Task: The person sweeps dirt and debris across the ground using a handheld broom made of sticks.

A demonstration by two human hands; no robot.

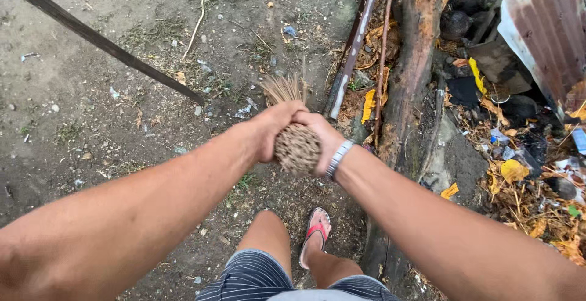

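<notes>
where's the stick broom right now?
In the head view the stick broom sits at centre frame, clasped between the left hand and the right hand, its bristles fanning toward the dirt ground, just left of the tree trunk.

Stick broom (pixel 296 147) between both hands' fingers (pixel 276 118)

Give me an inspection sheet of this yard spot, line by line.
Surface: bare dirt ground with sparse grass and small litter.
Job's things: stick broom, bundle end toward the camera, bristles pointing away.
Clutter: dry leaves and rubbish at the right; wooden log; long dark pole.
Grippers: left hand and right hand both grip the broom; bracelet on the right wrist.
Cables: nothing seen.
Surroundings: rusty corrugated sheet.
</notes>
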